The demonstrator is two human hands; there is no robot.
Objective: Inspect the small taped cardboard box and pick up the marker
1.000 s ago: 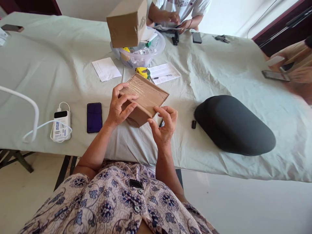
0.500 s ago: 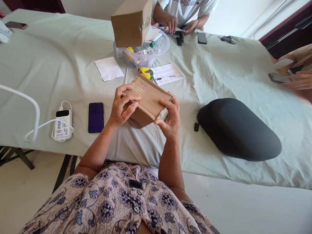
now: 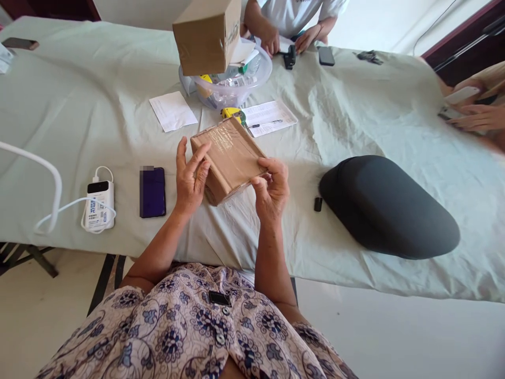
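Pale green cloth (image 3: 79, 105), creased and wrinkled, is spread over the long table at which the person sits, with a light floor seen beyond its near edge.

At the far left a white power bank (image 3: 97, 205) lies with a white cable looped around it; blue lettering is printed on its face but is too small to be read. Just to its right a dark phone (image 3: 152, 191) is laid flat, screen blank.

The left hand (image 3: 190, 179) is pressed open against the left side of a small cardboard box (image 3: 228, 157), fingers extended along the edge and nothing closed around it. The box is held tilted above the cloth, in front of the person's chest. Its top is covered in glossy clear tape, so that face is judged slippery; the card looks stiff and light, and the bare side walls and corners would give the surest hold. No label or print can be made out on it.

The right hand (image 3: 271, 190) is curled at the box's near right corner, which is pinched between thumb and fingertips.

Behind, a yellow tape measure (image 3: 232, 113), printed sheets (image 3: 268, 117) with illegible text, and a clear bowl (image 3: 226, 84) topped by a larger carton (image 3: 207, 34) are seen. To the right a black padded case (image 3: 389, 205) rests.
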